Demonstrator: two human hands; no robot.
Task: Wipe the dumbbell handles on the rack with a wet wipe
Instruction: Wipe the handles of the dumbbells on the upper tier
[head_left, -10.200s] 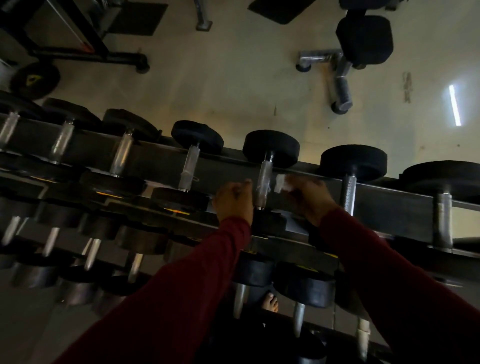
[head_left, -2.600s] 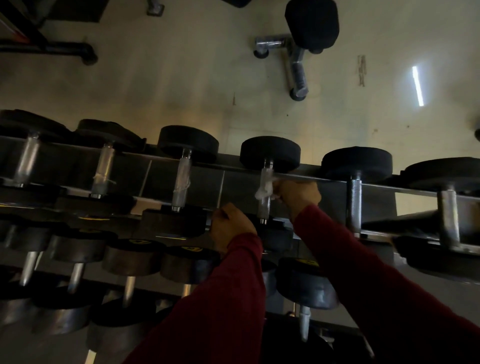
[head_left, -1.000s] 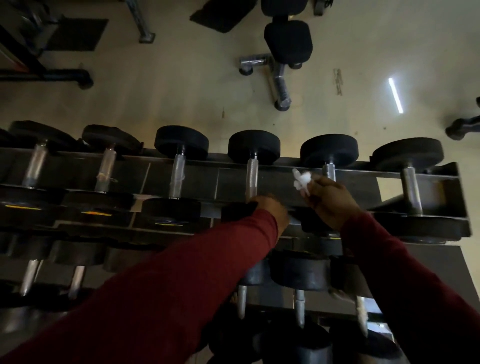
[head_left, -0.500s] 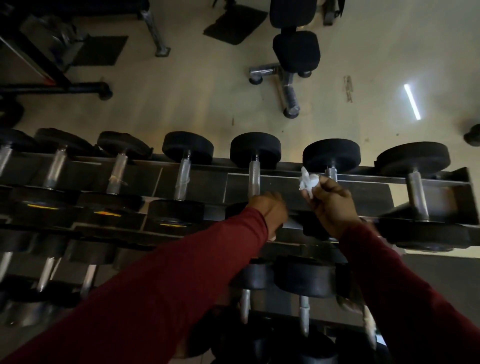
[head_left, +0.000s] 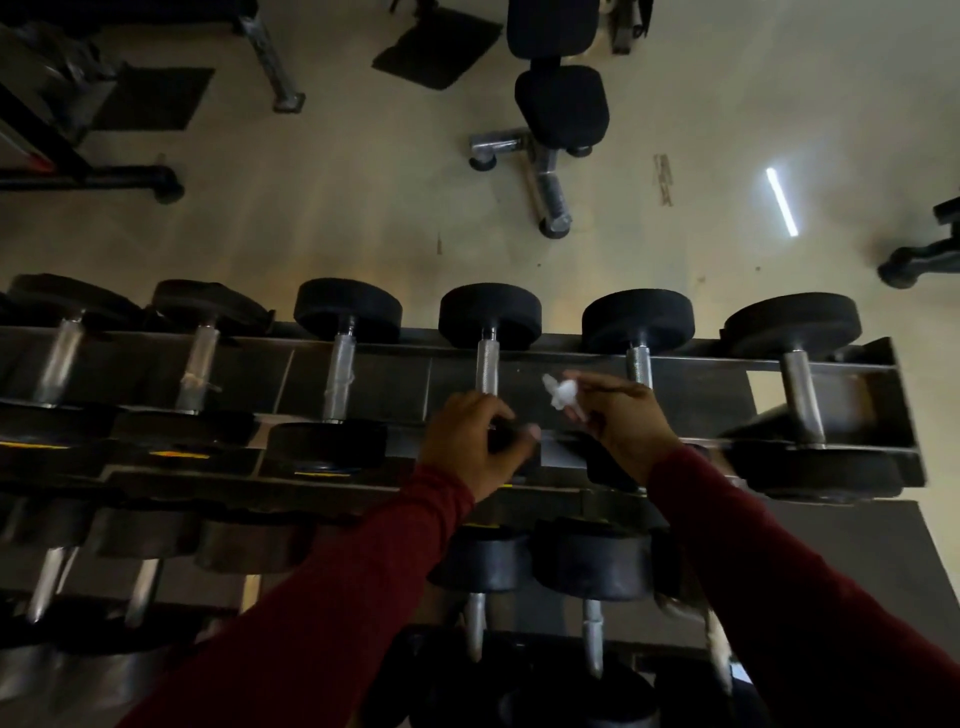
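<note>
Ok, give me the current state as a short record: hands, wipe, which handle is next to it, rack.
left hand: grips the near head of a top-row dumbbell
right hand: pinches the wipe
wet wipe: crumpled, touching no handle
nearest handles: knurled handle on its left, shorter handle on its right
rack: top row full, lower rows dim

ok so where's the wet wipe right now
In the head view the wet wipe is pinched in the right hand, over the top rack shelf, between the fourth handle and fifth handle.
</note>
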